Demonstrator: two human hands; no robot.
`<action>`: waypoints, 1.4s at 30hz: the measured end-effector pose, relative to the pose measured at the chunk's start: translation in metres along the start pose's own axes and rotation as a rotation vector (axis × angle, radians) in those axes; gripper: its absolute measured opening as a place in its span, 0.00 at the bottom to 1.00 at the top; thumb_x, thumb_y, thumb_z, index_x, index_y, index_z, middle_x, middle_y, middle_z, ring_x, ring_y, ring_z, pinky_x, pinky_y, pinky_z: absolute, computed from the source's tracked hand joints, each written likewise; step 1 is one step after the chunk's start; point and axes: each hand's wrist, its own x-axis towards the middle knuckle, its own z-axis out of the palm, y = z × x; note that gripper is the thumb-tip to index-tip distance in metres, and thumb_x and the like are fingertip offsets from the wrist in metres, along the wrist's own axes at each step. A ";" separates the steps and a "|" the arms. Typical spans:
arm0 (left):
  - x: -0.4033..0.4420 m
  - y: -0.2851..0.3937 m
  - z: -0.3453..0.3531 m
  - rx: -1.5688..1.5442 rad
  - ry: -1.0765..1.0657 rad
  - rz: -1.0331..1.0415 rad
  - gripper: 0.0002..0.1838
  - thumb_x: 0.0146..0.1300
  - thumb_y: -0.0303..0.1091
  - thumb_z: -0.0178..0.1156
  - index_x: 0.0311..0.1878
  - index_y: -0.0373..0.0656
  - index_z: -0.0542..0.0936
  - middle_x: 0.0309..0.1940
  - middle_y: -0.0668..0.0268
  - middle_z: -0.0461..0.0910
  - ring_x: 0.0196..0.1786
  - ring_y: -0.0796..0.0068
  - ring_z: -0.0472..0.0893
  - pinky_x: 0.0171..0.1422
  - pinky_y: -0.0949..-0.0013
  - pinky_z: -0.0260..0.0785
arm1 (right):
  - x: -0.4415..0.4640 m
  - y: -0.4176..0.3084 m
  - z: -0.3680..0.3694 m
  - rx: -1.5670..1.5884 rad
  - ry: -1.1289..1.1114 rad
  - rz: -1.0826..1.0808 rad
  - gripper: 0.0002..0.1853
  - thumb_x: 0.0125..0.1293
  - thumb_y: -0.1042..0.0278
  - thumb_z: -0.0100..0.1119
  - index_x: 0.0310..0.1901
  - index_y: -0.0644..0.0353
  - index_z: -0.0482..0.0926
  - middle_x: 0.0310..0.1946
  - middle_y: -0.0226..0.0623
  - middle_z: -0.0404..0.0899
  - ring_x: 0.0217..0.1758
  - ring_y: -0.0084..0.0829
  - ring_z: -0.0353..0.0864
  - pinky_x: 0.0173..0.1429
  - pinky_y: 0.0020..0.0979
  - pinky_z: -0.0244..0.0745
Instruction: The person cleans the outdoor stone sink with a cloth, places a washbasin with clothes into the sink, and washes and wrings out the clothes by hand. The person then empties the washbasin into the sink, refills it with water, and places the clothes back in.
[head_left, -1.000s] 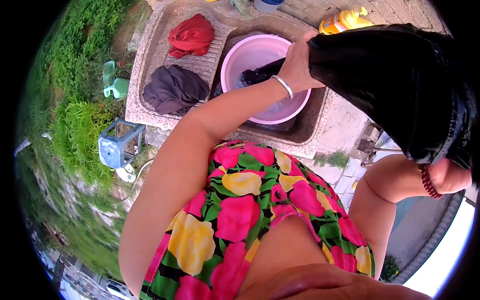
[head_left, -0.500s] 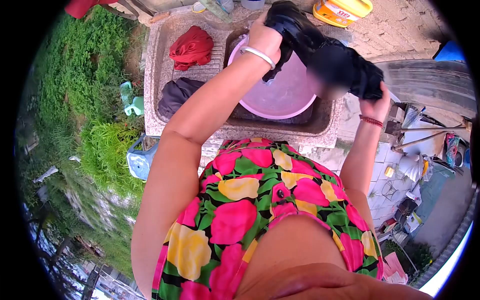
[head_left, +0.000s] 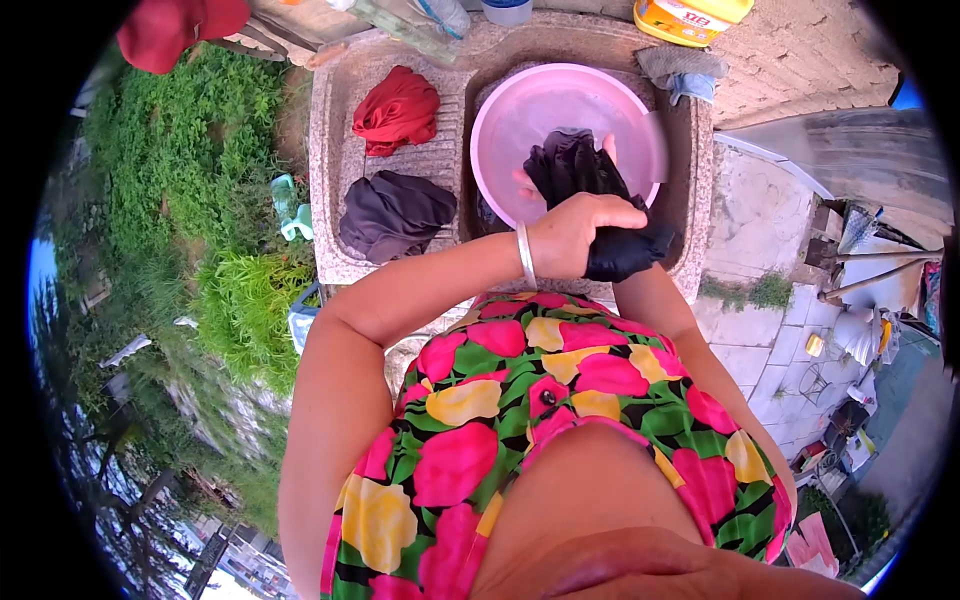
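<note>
A wet black garment (head_left: pixel 575 165) is bunched up over the front part of a pink basin (head_left: pixel 486 140), which holds cloudy water. My left hand (head_left: pixel 585 232) is closed round the garment's near end. Under the far part of the cloth is my right hand (head_left: pixel 611 150), mostly hidden, with only some fingers poking out at the edges around it. On the ribbed side of the stone sink (head_left: pixel 333 130) lie a crumpled red cloth (head_left: pixel 397 110) and a dark purple-grey cloth (head_left: pixel 395 215).
A grey rag (head_left: pixel 680 66) hangs over the sink's far right corner. Behind the sink stand a yellow detergent jug (head_left: pixel 690 20) and a clear container (head_left: pixel 507 10). Green plants grow on the left. A blue stool (head_left: pixel 303 318) stands beside the sink, near my left arm.
The black garment was stretched between my two raised, spread hands. Now it is gathered into a bunch lower down, with both hands close together near the basin's front.
</note>
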 end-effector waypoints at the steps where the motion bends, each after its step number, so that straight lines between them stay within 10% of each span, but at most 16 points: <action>1: -0.005 -0.004 -0.005 -0.013 -0.021 -0.023 0.19 0.55 0.29 0.67 0.48 0.31 0.75 0.45 0.58 0.79 0.50 0.69 0.78 0.60 0.68 0.66 | 0.004 0.002 -0.005 0.085 0.032 -0.024 0.47 0.57 0.19 0.37 0.57 0.61 0.68 0.53 0.52 0.72 0.61 0.58 0.69 0.65 0.54 0.64; 8: -0.034 0.001 -0.028 -0.419 0.283 -0.290 0.23 0.57 0.28 0.66 0.56 0.34 0.74 0.50 0.60 0.79 0.53 0.74 0.77 0.61 0.70 0.67 | 0.062 0.002 -0.090 0.234 -0.300 -0.140 0.27 0.64 0.44 0.47 0.49 0.63 0.75 0.46 0.48 0.78 0.55 0.47 0.76 0.65 0.48 0.67; 12: -0.037 -0.052 -0.084 -0.962 0.949 -0.205 0.13 0.63 0.27 0.55 0.49 0.33 0.77 0.45 0.58 0.82 0.47 0.64 0.82 0.54 0.63 0.75 | 0.028 -0.023 -0.045 0.216 0.201 -0.077 0.20 0.61 0.56 0.52 0.45 0.64 0.78 0.45 0.46 0.81 0.51 0.45 0.79 0.62 0.46 0.70; 21: -0.032 -0.147 -0.075 -1.292 0.779 -0.492 0.15 0.64 0.39 0.54 0.49 0.40 0.77 0.43 0.63 0.82 0.46 0.66 0.80 0.54 0.63 0.73 | -0.009 -0.023 -0.024 0.216 0.078 0.243 0.19 0.58 0.58 0.53 0.44 0.65 0.78 0.43 0.45 0.82 0.46 0.41 0.81 0.57 0.43 0.74; 24: -0.033 -0.148 -0.070 0.273 0.329 -0.188 0.17 0.62 0.38 0.56 0.50 0.39 0.75 0.40 0.63 0.80 0.43 0.68 0.80 0.47 0.67 0.73 | -0.013 -0.005 -0.015 0.248 0.036 0.244 0.24 0.58 0.56 0.50 0.50 0.67 0.76 0.46 0.46 0.81 0.49 0.41 0.80 0.60 0.42 0.72; 28: -0.060 -0.218 -0.057 0.387 0.503 -0.213 0.15 0.44 0.34 0.69 0.36 0.41 0.78 0.30 0.64 0.79 0.35 0.68 0.80 0.36 0.66 0.70 | -0.018 0.010 -0.009 0.283 0.002 0.271 0.24 0.58 0.60 0.50 0.51 0.68 0.74 0.46 0.47 0.81 0.50 0.40 0.80 0.61 0.41 0.71; 37: -0.006 -0.105 -0.070 1.306 0.124 0.098 0.08 0.47 0.40 0.60 0.24 0.46 0.76 0.22 0.64 0.72 0.26 0.65 0.75 0.27 0.64 0.66 | -0.033 -0.009 0.000 -0.326 0.248 0.129 0.19 0.55 0.66 0.59 0.47 0.68 0.78 0.42 0.43 0.82 0.42 0.33 0.82 0.51 0.33 0.77; 42: -0.016 -0.141 -0.084 0.710 0.042 -0.134 0.10 0.60 0.27 0.52 0.43 0.35 0.78 0.36 0.60 0.80 0.39 0.66 0.81 0.44 0.66 0.74 | -0.019 -0.009 -0.016 -1.196 0.178 -0.173 0.16 0.51 0.67 0.57 0.39 0.69 0.80 0.33 0.49 0.83 0.37 0.39 0.82 0.45 0.35 0.75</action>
